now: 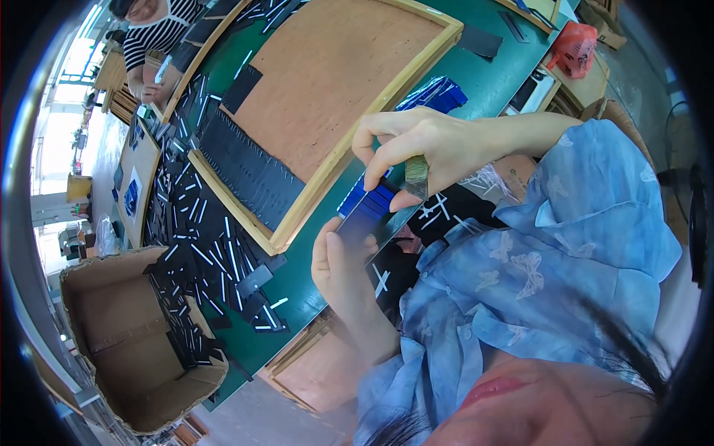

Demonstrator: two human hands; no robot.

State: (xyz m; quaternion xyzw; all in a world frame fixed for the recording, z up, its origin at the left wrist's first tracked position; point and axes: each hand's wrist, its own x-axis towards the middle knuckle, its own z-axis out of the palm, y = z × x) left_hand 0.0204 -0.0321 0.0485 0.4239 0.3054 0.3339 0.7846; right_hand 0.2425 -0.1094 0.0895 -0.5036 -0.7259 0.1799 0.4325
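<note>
My left hand [343,269] pinches the lower end of a thin, dark, glossy rectangular plate [364,223] between thumb and fingers. At the plate's upper end is my right hand [420,149], its thumb and fingertips closed about the edge. Tucked in the right palm is a small block [416,178] with a greenish, grainy face; its kind is not clear. Shiny blue pieces [349,199] lie just behind the plate, partly covered by it and my fingers. Another stack of blue pieces [439,95] rests on the green table beyond my right hand.
A wood-framed board [327,82] bearing rows of dark strips [245,167] fills the table [297,286] ahead. Loose black and white strips [212,253] are heaped at left, beside a cardboard box [123,334]. A red bag [574,50] is far right; a person in stripes [160,37] works opposite.
</note>
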